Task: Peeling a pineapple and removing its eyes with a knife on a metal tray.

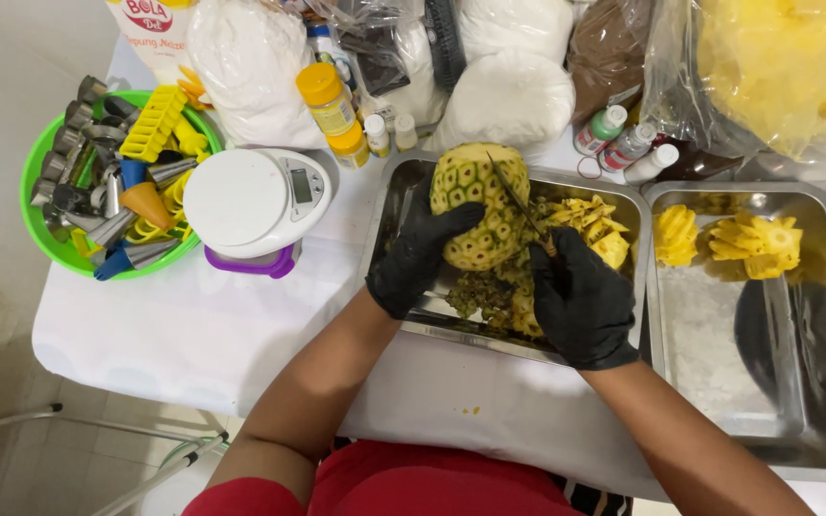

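- The left hand (420, 256) wears a black glove. Its grip is wrapped around the left side of the peeled pineapple (480, 205) and holds it up on its end.
- The right hand (583, 304) wears a black glove too. Its grip is pressed tight around the handle of a thin knife (520, 205).
- The knife blade lies slanted across the front of the pineapple, touching it.
- The pineapple stands in a shiny metal tray (411, 182) on the table (193, 325), between the two hands. Peel scraps (489, 296) lie under it.
- A second metal tray (815, 420) sits just to the right, with yellow pineapple pieces (755, 244) in it.
- Behind the trays are soft white bags (518, 96), a brown bag (609, 48) and a big clear bag of yellow stuff (786, 67).
- Two round yellow jars (329, 100) with yellow lids stand near the scale.
- Three small bottles (628, 145) lie behind the trays, with green and white caps.
- A white round kitchen scale (250, 201) with a purple base is left of the first tray.
- A green bowl (35, 225) at the far left is full of metal tips and yellow plastic shapes.
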